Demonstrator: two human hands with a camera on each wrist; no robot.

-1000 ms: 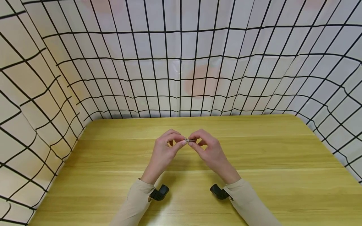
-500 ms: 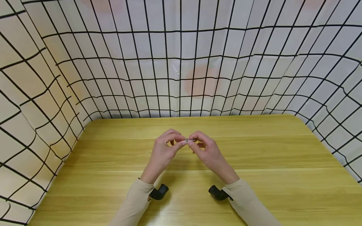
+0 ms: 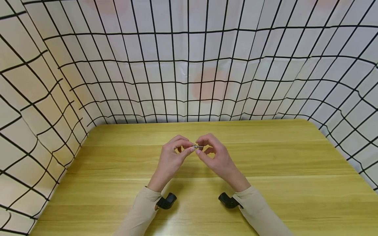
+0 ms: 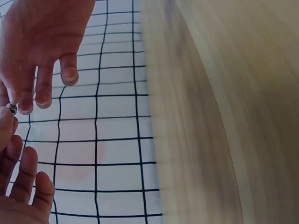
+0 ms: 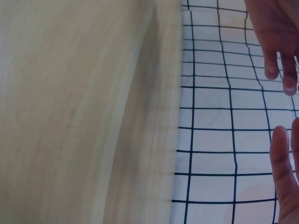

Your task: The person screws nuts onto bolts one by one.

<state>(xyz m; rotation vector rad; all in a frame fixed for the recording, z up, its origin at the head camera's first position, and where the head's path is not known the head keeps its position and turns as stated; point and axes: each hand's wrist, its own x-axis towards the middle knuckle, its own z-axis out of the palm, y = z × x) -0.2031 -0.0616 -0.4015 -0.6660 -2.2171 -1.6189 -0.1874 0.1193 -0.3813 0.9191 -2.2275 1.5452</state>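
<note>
Above the middle of the wooden table, my left hand [image 3: 172, 155] pinches a small metal bolt-like piece [image 3: 196, 146] between thumb and index finger. Its thin shank points right, toward my right hand [image 3: 219, 157]. The right thumb and index fingertip stand slightly apart, one below and one above the shank. In the left wrist view, a shiny end of the metal piece [image 4: 12, 109] shows at the fingertips, beside the left thumb [image 4: 5, 125]. Fingers of both hands show at the right edge of the right wrist view, where the piece is hidden.
The pale wooden table [image 3: 118, 183] extends under both forearms. A white sheet with a black grid [image 3: 141, 72] stands behind it and along both sides. A black wrist camera [image 3: 166, 201] sits below the left cuff, another wrist camera [image 3: 228, 200] below the right.
The right thumb and index finger pinched the metal piece, rolled against it, and now have parted around its shank. The left hand has stayed in place with its pinch.
</note>
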